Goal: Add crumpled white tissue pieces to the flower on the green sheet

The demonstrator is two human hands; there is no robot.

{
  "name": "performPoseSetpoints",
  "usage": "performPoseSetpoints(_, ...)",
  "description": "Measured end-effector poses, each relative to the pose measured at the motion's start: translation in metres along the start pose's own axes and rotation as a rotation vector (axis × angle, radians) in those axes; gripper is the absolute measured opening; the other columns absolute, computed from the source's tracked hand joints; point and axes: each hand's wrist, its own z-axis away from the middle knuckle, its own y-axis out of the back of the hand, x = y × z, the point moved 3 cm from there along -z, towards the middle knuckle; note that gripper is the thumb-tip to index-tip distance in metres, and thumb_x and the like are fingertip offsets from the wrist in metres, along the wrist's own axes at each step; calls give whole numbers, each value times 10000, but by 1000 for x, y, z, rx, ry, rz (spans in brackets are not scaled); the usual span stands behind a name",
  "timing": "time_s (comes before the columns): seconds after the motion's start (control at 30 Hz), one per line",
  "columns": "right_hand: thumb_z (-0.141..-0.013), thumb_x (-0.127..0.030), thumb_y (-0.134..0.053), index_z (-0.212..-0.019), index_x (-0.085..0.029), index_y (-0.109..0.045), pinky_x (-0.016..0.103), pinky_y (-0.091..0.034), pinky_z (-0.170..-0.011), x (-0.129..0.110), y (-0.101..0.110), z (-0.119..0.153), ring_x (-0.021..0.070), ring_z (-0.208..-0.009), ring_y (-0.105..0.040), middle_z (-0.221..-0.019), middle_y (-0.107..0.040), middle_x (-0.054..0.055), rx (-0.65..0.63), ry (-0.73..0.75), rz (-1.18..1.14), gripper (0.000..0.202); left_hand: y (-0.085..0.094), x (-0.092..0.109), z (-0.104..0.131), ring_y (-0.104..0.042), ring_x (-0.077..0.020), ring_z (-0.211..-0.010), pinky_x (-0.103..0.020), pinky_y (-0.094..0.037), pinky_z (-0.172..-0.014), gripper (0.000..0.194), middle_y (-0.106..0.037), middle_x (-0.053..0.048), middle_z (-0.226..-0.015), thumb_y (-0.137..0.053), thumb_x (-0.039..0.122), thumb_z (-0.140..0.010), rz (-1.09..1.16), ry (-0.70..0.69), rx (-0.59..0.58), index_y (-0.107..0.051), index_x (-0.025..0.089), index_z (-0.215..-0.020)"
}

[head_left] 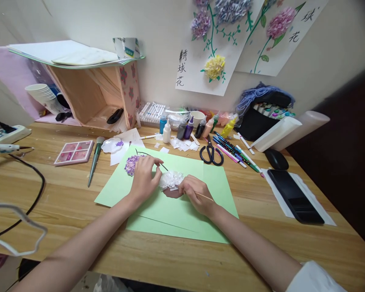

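Our left hand [144,178] rests fingers on the white paper flower [171,179], mid-frame on the green paper [176,211]. Our right hand [196,194] pinches a thin stick [204,196] beside it. Scissors [211,154] lie above on the table [79,202].

White paper flower cluster [171,179]: fluffy mound of small crumpled white squares, sits mid green paper sheet [176,211], over a dark pinkish patch. Left hand [144,178] rests on its left edge, right hand [196,194] touches its right side. Thin wooden stick [204,197] pinched in right fingers, lies low, tail end pointing right. Purple paper flower cluster [130,164] just left of the left hand, flat on same sheet, dark drawn stem arcing above it. Sheet lies flat on desk [79,202], slightly skewed.
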Motion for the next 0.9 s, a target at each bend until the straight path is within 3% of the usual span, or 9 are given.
performPoseSetpoints(0.23,-982,-284,-235,-657,-204,-458,298,-374,-618,2,-3,-5,158,-611,-463,-618,-520,22,-16,-20,4,402,-3,-2,3,-484,-205,-891,-359,-357,-818,174,-589,-27,-880,-450,109,-813,12,-2,50,-557,204,-914)
performPoseSetpoints(0.4,-984,-290,-255,-597,-206,-457,289,-368,-586,4,-6,-9,149,-566,-453,-562,-480,6,53,-135,-11,445,-5,-3,3,-484,-201,-887,-355,-356,-823,162,-583,-22,-859,-457,107,-807,25,-3,45,-561,199,-890)
performPoseSetpoints(0.63,-980,-268,-247,-625,-204,-467,288,-385,-615,-1,-4,-3,146,-583,-475,-586,-521,13,102,17,-52,423,-4,-3,3,-485,-198,-864,-348,-362,-795,162,-586,-22,-853,-458,111,-805,30,10,64,-566,196,-891)
performPoseSetpoints(0.9,-979,-274,-239,-619,-209,-441,291,-375,-602,0,-7,-7,148,-572,-455,-575,-501,7,40,-18,0,418,-4,-4,3,-484,-204,-878,-351,-362,-793,165,-591,-22,-866,-453,107,-807,42,12,62,-560,200,-890)
